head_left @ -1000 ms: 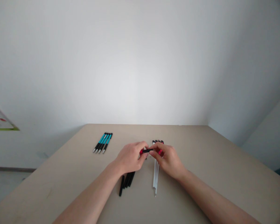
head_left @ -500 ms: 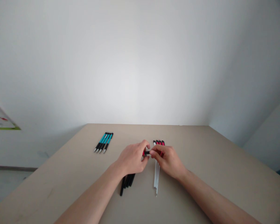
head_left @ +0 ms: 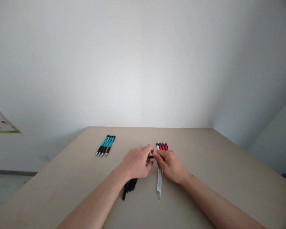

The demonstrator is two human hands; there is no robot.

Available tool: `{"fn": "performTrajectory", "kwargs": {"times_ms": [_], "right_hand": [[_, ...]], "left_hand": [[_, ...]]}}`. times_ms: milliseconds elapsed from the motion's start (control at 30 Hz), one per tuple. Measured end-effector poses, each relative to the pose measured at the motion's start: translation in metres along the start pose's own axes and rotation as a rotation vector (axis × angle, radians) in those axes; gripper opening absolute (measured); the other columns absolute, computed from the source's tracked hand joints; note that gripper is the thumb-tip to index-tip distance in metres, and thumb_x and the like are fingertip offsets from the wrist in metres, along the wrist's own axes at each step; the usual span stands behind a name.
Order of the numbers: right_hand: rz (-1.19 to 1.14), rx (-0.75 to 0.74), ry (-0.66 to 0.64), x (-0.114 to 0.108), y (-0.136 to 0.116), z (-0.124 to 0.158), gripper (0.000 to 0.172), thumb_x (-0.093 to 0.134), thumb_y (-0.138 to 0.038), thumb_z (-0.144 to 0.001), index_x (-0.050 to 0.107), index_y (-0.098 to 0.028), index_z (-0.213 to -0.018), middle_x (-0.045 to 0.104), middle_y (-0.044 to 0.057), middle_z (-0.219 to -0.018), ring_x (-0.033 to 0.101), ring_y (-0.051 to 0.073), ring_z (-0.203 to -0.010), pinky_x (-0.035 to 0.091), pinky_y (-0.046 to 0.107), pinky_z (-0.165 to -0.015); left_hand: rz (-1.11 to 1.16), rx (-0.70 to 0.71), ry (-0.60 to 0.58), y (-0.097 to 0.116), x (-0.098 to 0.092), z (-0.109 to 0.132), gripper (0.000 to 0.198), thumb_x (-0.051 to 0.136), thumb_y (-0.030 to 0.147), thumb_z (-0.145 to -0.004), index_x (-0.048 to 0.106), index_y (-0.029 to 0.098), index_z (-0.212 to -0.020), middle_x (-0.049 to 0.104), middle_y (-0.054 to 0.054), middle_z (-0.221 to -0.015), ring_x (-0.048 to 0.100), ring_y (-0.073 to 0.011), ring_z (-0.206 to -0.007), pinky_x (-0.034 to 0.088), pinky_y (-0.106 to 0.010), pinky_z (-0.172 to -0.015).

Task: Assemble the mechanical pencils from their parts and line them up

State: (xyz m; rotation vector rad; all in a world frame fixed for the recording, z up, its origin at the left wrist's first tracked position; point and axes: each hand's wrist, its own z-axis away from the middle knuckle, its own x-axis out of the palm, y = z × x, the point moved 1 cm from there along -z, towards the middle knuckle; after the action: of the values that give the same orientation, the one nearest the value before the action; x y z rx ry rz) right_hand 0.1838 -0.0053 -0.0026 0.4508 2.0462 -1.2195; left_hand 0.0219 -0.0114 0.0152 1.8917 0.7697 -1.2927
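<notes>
Between my two hands is a pen part, its short black section (head_left: pixel 151 157) showing next to a sliver of red. My left hand (head_left: pixel 136 163) is curled round the red end, which its fingers mostly hide. The thumb and forefinger of my right hand (head_left: pixel 171 164) pinch the black end. Under and behind the right hand lie several red and white pen barrels with black tops (head_left: pixel 163 146). Slim white refills (head_left: pixel 159 183) extend from beneath that hand toward me. Several black tubes (head_left: pixel 130 185) lie below my left wrist, partly covered by it.
Several turquoise and black pens (head_left: pixel 106 145) with silver tips lie side by side at the far left of the beige table (head_left: pixel 193 140). Small metallic bits (head_left: pixel 140 147) show just behind my left hand. A white wall (head_left: pixel 143 63) rises at the table's back edge.
Both hands stay nearly in place. The left fingers have closed a little further over the pen part, and less of it shows. The right hand has shifted slightly.
</notes>
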Motion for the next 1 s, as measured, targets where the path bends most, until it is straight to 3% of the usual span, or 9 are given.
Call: {"fn": "performTrajectory", "kwargs": {"times_ms": [233, 500, 700, 833, 1000], "right_hand": [[0.003, 0.019, 0.002, -0.001, -0.004, 0.000, 0.048, 0.034, -0.041, -0.094, 0.038, -0.018, -0.051, 0.035, -0.004, -0.045, 0.035, 0.009, -0.045, 0.026, 0.022, -0.045], [-0.129, 0.101, 0.044, -0.004, 0.005, 0.001, 0.057, 0.023, -0.045, -0.097, 0.055, -0.017, -0.059, 0.058, 0.001, -0.055, 0.055, 0.012, -0.054, 0.039, 0.023, -0.057], [0.089, 0.090, 0.096, -0.003, 0.010, -0.001, 0.015, 0.051, -0.026, -0.084, 0.063, -0.019, -0.079, 0.064, 0.001, -0.067, 0.057, 0.015, -0.061, 0.038, 0.024, -0.058], [0.143, 0.096, 0.049, 0.001, 0.014, -0.002, 0.019, 0.054, -0.019, -0.079, 0.067, -0.021, -0.092, 0.067, 0.002, -0.078, 0.060, 0.015, -0.069, 0.041, 0.025, -0.066], [0.190, 0.097, -0.011, 0.002, 0.015, -0.001, 0.021, 0.055, -0.018, -0.078, 0.068, -0.021, -0.094, 0.067, 0.003, -0.082, 0.060, 0.016, -0.074, 0.040, 0.026, -0.067]], "left_hand": [[0.008, 0.026, 0.011, -0.001, -0.001, -0.001, 0.016, 0.050, 0.032, -0.084, 0.046, 0.022, -0.096, 0.063, -0.002, -0.087, 0.061, -0.0193, -0.075, 0.041, -0.028, -0.062], [0.047, -0.002, 0.096, -0.011, -0.005, -0.002, 0.020, 0.039, 0.034, -0.093, 0.054, 0.023, -0.088, 0.060, 0.000, -0.080, 0.058, -0.0151, -0.072, 0.039, -0.024, -0.065], [0.098, -0.065, 0.136, -0.016, -0.004, -0.002, 0.022, 0.040, 0.035, -0.093, 0.058, 0.022, -0.090, 0.062, -0.001, -0.082, 0.057, -0.0152, -0.073, 0.039, -0.023, -0.064], [0.112, -0.060, 0.140, -0.017, -0.004, -0.002, 0.022, 0.040, 0.032, -0.093, 0.059, 0.022, -0.088, 0.062, -0.001, -0.082, 0.057, -0.0148, -0.073, 0.039, -0.023, -0.064], [0.082, -0.083, 0.149, -0.018, -0.005, -0.002, 0.024, 0.039, 0.031, -0.093, 0.057, 0.021, -0.082, 0.063, -0.001, -0.079, 0.056, -0.0148, -0.070, 0.037, -0.024, -0.062]]}}
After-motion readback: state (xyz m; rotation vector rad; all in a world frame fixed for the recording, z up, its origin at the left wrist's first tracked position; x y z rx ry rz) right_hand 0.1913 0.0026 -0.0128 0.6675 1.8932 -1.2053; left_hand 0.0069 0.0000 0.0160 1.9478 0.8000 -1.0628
